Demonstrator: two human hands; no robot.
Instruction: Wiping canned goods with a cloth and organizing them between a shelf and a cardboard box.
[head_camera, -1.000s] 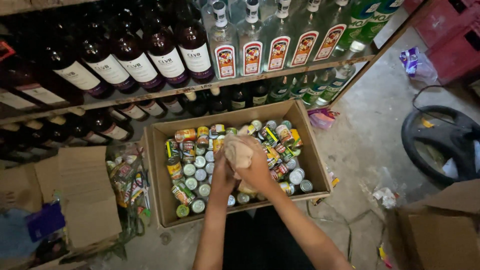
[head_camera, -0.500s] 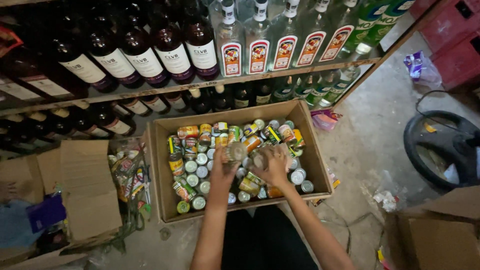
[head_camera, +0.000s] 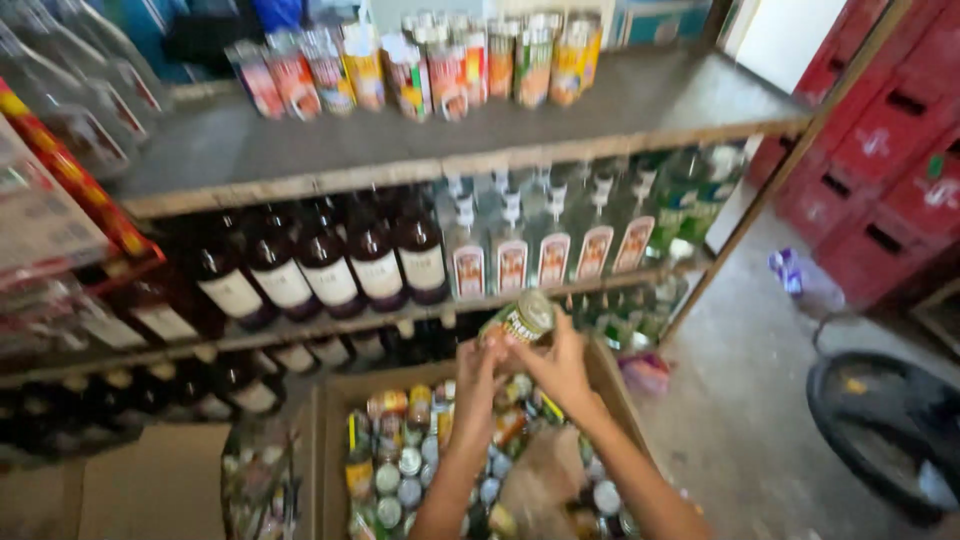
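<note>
Holding one green-labelled can (head_camera: 522, 320) between both hands, I have my left hand (head_camera: 478, 378) and right hand (head_camera: 560, 368) closed around it above the cardboard box (head_camera: 330, 440) of cans, near its far edge. Behind it stands the shelf (head_camera: 300, 180) with dark bottles (head_camera: 330, 265).

Both hands raised together, left (head_camera: 478, 372) and right (head_camera: 560, 365), fingers curled.
</note>
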